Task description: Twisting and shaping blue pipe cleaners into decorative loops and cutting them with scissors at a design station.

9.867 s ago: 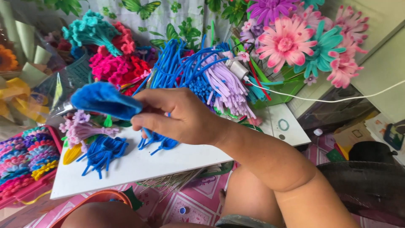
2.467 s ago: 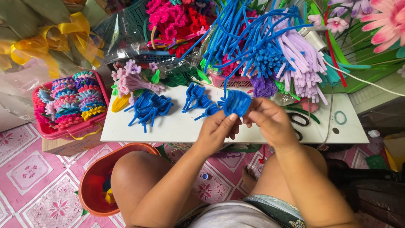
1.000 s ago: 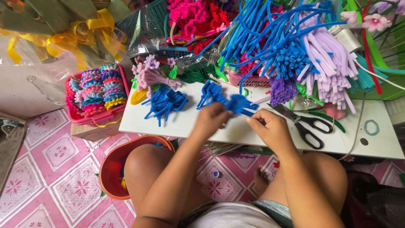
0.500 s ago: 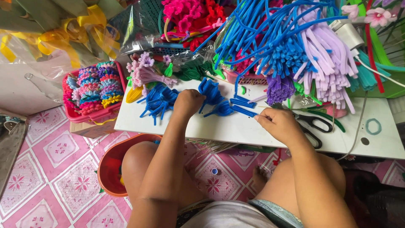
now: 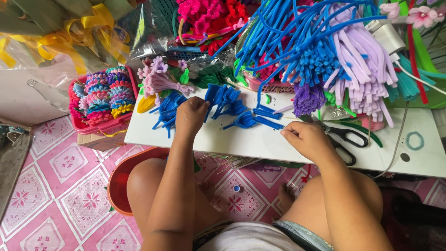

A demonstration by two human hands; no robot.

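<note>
1. Resting my left hand (image 5: 191, 116) on the white table (image 5: 278, 146), I have its fingers curled down over the near edge of a pile of blue folded pieces (image 5: 168, 109); whether I grip one or only press on it I cannot tell.
2. My right hand (image 5: 309, 139) lies well apart to the right, fingers pinched narrow at the tips, with nothing I can make out between them.
3. Between my hands, just beyond a line from one to the other, lies a loose blue piece (image 5: 245, 121). Its long axis runs roughly left to right, bulb end toward my left hand and stem toward my right. It sits slightly nearer my left hand.
4. More blue pieces (image 5: 223, 100) cluster just past my left hand.
5. Black-handled scissors (image 5: 344, 139) lie just right of my right hand, touching or nearly so.
6. Far beyond both hands, a bundle of blue strips (image 5: 297, 42) and lilac strips (image 5: 360, 69) hangs over the table's back edge.
7. Left of my left hand, off the table, a pink basket (image 5: 100, 100) holds multicoloured pieces; behind it sits clear wrapping with yellow ribbon (image 5: 69, 39).
8. Below my left arm, an orange tub (image 5: 118, 179) stands on the pink tiled floor (image 5: 55, 186).
</note>
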